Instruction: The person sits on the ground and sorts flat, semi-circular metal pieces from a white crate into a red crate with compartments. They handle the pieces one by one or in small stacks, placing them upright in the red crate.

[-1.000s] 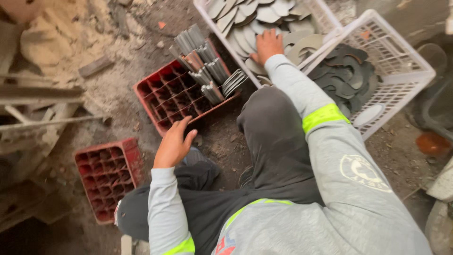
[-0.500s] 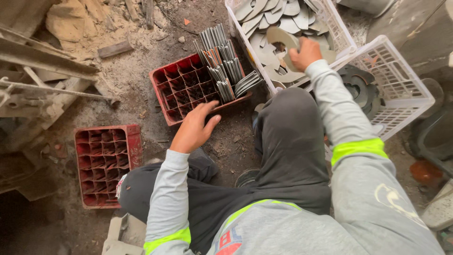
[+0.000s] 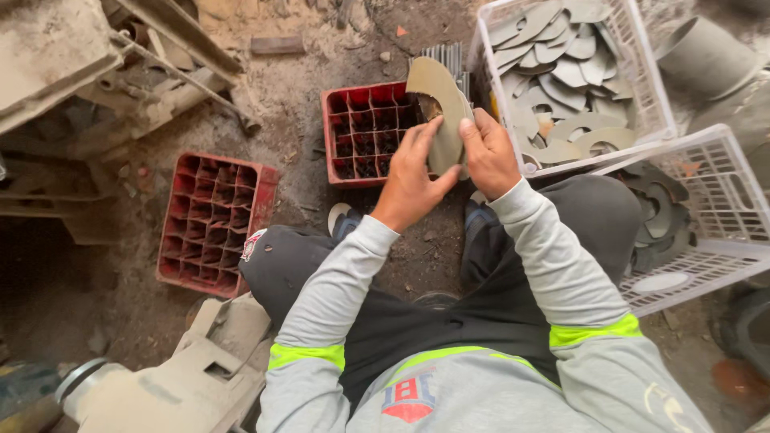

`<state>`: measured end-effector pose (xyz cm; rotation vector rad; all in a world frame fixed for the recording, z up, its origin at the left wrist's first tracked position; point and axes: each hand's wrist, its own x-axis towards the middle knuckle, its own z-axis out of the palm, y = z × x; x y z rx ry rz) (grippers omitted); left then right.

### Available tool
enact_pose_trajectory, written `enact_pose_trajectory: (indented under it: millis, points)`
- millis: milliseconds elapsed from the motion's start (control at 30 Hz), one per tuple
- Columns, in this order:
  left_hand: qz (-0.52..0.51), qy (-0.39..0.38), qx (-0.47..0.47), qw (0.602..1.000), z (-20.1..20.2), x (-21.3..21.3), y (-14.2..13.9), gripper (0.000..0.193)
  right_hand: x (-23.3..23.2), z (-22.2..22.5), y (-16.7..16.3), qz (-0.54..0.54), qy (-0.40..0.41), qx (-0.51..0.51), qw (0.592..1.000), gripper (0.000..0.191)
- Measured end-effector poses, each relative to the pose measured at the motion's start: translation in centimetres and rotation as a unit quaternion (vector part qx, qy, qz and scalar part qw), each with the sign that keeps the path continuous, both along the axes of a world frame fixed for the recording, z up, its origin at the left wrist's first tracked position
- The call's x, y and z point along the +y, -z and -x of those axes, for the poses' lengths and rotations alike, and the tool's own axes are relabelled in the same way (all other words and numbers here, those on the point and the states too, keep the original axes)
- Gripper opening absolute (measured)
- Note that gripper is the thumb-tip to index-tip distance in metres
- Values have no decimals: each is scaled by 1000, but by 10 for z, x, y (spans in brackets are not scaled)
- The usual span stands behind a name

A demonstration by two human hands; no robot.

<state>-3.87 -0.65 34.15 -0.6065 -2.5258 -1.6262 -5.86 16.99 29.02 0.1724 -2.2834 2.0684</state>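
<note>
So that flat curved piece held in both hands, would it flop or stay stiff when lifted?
Probably stiff: the curved piece stands upright between the left hand and right hand without sagging. Likely light, since fingertips alone steady it. Its dusty surface suggests a fair grip, though thin edges could slip.

Soft even daylight, faint shadows, wide-angle edge distortion.

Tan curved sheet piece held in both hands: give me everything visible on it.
The tan curved sheet piece is a thin, flat, dusty blank, likely metal, shaped like a broad arc with a dark notch cut into its inner edge. It is held up nearly on edge above the red compartmented plastic crate. The left hand grips its lower left side, the right hand its lower right, with fingers overlapping the bottom. Nothing else touches it.
</note>
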Motion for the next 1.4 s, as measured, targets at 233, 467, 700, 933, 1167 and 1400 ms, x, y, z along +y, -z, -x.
enact_pose_trajectory:
  millis: [233,467,700,933,1167,1400]
  points:
    - [-272,79,-301,911,18,-72,-8,50,31,15,-8,61,52,-34,996,21]
    - [-354,124,-366,852,21,-85,18,43,22,4,-28,60,-10,3,998,22]
    - [-445,-23,-373,814,33,-61,46,30,-31,-32,-32,-87,-136,-79,984,42]
    - [-405,-43,-335,850,34,-64,29,42,-46,-47,-25,-206,-139,113,962,57]
    - [-441,-8,-335,833,36,-64,17,47,-40,-35,-54,-231,-144,191,943,76]
    - [-489,-4,-330,807,23,-89,8,43,134,-60,-79,-239,58,198,949,25]
